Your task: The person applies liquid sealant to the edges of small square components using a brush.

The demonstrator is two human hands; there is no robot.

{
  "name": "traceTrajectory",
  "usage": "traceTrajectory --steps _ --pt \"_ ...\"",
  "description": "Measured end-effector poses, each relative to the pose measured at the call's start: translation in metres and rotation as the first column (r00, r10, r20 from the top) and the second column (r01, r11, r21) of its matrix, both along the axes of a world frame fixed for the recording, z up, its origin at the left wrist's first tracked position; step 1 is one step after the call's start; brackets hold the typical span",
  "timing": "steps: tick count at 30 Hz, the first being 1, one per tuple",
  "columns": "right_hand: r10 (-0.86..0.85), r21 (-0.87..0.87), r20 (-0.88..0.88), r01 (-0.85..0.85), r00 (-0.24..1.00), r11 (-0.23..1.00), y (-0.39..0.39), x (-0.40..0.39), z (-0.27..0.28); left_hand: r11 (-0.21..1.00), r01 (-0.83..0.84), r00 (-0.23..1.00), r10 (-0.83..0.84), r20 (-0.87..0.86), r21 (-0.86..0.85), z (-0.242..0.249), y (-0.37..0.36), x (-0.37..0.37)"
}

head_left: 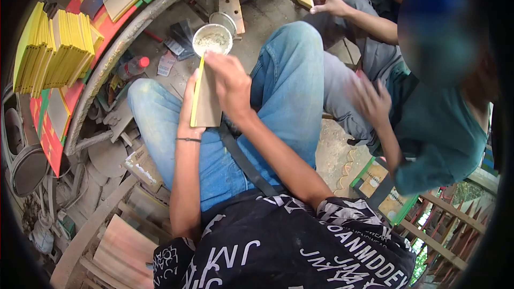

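Observation:
A flat grey-brown board (pixel 208 99) with a bright yellow edge stands over my lap, long side pointing away from me. My left hand (pixel 188 99) grips it from the left, the fingers partly hidden behind it. At the board's upper end is my right hand (pixel 230 80), its fingers bent close together near the yellow edge and blurred; whether they pinch anything is too blurred to tell. Just beyond the fingertips sits a white tub (pixel 212 39) with pale, lumpy contents, and another round container (pixel 223 21) touches it from behind.
Stacked yellow-edged boards (pixel 56 51) lie on a red and green curved surface (pixel 48 139) at the left. A red-capped bottle (pixel 134 67) is below it. On the right sits a co-worker (pixel 439 128), one hand holding a small yellow piece (pixel 305 1). A wooden rack (pixel 441 230) stands lower right.

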State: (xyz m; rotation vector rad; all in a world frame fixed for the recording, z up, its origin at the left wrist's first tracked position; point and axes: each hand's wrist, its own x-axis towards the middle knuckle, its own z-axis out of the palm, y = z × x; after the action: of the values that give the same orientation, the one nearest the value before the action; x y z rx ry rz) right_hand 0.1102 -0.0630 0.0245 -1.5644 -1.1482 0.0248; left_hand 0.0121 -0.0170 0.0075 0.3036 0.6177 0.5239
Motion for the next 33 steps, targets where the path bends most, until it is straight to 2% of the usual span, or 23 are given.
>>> traceTrajectory --steps 2,4,6,7,8,10,12,14,15,18,19,21,22,23,24,25,26,27,28,30,31,32,33 --pt "0.083 -0.029 0.041 -0.081 0.996 0.996 -0.018 -0.012 0.006 0.996 -0.015 1.0 0.013 -0.028 -0.085 0.008 0.001 -0.003" --pt "0.075 -0.025 0.04 -0.074 0.996 0.997 -0.011 -0.001 0.008 1.0 -0.025 0.998 0.025 -0.052 -0.008 0.004 -0.001 -0.004" --pt "-0.031 -0.018 -0.151 0.028 0.988 0.999 0.003 0.021 0.009 0.968 0.233 0.962 -0.216 -0.165 0.094 -0.012 0.001 -0.012" --pt "-0.082 0.001 -0.288 0.086 0.954 0.996 0.004 0.028 0.017 0.96 0.248 0.963 -0.23 -0.139 0.133 -0.01 0.003 -0.011" --pt "-0.091 0.031 -0.268 0.103 0.959 0.994 0.003 0.032 0.023 0.964 0.211 0.977 -0.201 -0.075 0.163 -0.006 0.005 -0.012" --pt "-0.068 0.043 -0.451 0.098 0.89 0.994 -0.006 0.034 0.026 0.966 0.168 0.985 -0.172 0.0 0.195 0.001 0.003 -0.02" --pt "-0.014 0.121 -0.453 0.077 0.891 0.99 -0.004 0.037 0.025 1.0 -0.029 0.981 0.029 0.19 0.0 0.008 0.01 -0.024" --pt "0.014 0.094 -0.694 0.071 0.72 0.993 -0.005 0.037 0.024 0.999 -0.042 0.974 0.038 0.224 0.015 0.011 0.01 -0.033" --pt "0.053 0.165 -0.689 0.085 0.723 0.983 -0.003 0.034 0.017 0.997 -0.071 0.959 0.057 0.277 0.038 0.013 0.006 -0.038" --pt "0.061 0.041 -0.773 -0.046 0.632 0.998 -0.013 0.029 0.012 0.984 -0.151 0.933 0.11 0.342 0.094 0.04 -0.012 -0.029" --pt "0.065 0.041 -0.763 -0.052 0.643 0.998 -0.015 0.035 0.013 0.968 -0.202 0.937 0.146 0.317 0.152 0.046 -0.015 -0.03" --pt "0.023 0.049 -0.41 -0.003 0.912 0.999 -0.013 0.054 0.019 0.955 -0.228 0.951 0.176 0.254 0.192 0.038 -0.012 -0.026" --pt "-0.015 0.117 -0.355 0.061 0.935 0.991 -0.011 0.075 0.039 0.943 -0.234 0.964 0.194 0.179 0.235 0.032 -0.012 -0.028" --pt "0.02 0.166 -0.424 0.056 0.906 0.985 -0.012 0.106 0.061 0.941 -0.272 0.962 0.265 0.064 0.2 0.03 -0.014 -0.03" --pt "-0.054 0.167 -0.296 0.107 0.954 0.98 -0.022 0.133 0.103 0.948 -0.256 0.967 0.252 0.049 0.19 0.027 -0.016 -0.034" --pt "0.045 0.166 -0.124 -0.024 0.991 0.986 -0.031 0.166 0.134 0.955 -0.245 0.969 0.248 0.0 0.169 0.025 -0.014 -0.035" --pt "0.141 -0.029 -0.166 -0.148 0.976 0.989 -0.046 0.178 0.173 0.96 -0.233 0.969 0.242 -0.042 0.154 0.026 -0.013 -0.032" --pt "0.073 -0.234 0.078 -0.053 0.994 0.971 -0.049 0.195 0.189 0.964 -0.223 0.972 0.232 -0.044 0.147 0.036 -0.016 -0.029" --pt "0.139 -0.307 0.146 -0.089 0.979 0.948 -0.052 0.215 0.198 0.968 -0.202 0.977 0.21 -0.037 0.145 0.044 -0.019 -0.025" --pt "0.124 -0.277 0.319 -0.033 0.939 0.96 -0.06 0.256 0.206 0.964 -0.172 0.983 0.182 -0.036 0.203 0.056 -0.021 -0.019" --pt "0.082 -0.282 0.271 -0.003 0.959 0.959 -0.069 0.253 0.223 0.962 -0.177 0.982 0.186 -0.025 0.207 0.058 -0.022 -0.017" --pt "0.024 -0.439 0.192 0.064 0.981 0.896 -0.077 0.245 0.236 0.954 -0.199 0.976 0.213 -0.037 0.223 0.058 -0.024 -0.016" --pt "0.105 -0.396 0.286 0.018 0.952 0.918 -0.071 0.252 0.218 0.946 -0.219 0.97 0.237 -0.051 0.239 0.06 -0.025 -0.016"
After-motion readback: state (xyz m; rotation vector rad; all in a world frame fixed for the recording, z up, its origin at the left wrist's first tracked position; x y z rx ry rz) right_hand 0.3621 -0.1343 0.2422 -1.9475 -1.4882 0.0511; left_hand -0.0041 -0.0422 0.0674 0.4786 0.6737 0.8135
